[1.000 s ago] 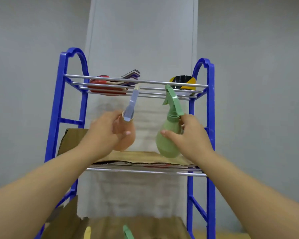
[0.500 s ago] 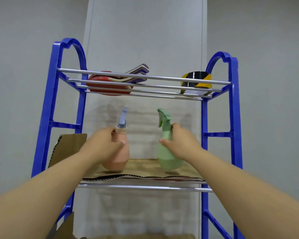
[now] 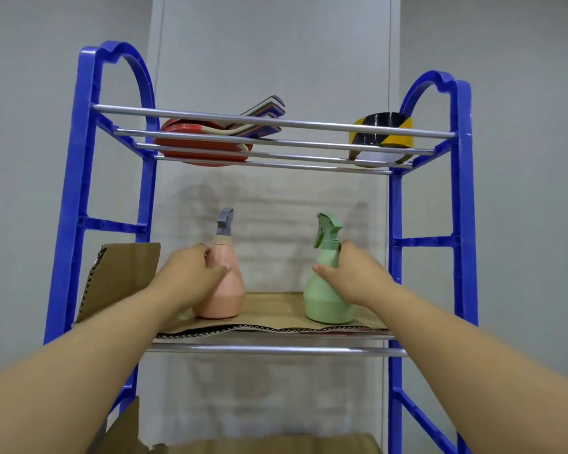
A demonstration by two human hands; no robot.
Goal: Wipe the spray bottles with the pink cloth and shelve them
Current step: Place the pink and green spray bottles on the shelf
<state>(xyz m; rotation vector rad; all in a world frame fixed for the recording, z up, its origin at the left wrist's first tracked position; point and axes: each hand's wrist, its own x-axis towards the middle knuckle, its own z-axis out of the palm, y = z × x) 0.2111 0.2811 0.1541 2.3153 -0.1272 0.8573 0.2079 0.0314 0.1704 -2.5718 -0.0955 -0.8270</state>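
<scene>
Both bottles sit upright on the cardboard liner (image 3: pixel 276 303) of the rack's mid shelf (image 3: pixel 276 350), well apart so the triggers don't clash. My left hand (image 3: pixel 191 273) wraps the pink bottle (image 3: pixel 225 290) at its neck; right hand (image 3: pixel 351 276) grips the green bottle (image 3: pixel 325 299) likewise. Arms stretched fwd, wrists level, thumbs toward me. Probably abt to let go. Pink cloth not in view.

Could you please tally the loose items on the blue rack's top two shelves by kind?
Spray bottles: 2, the pink bottle in the left hand and the green bottle in the right hand
Table tennis paddles: apparently 2, stacked
Striped tape roll: 1
Cardboard liner: 1
Total: 6
</scene>
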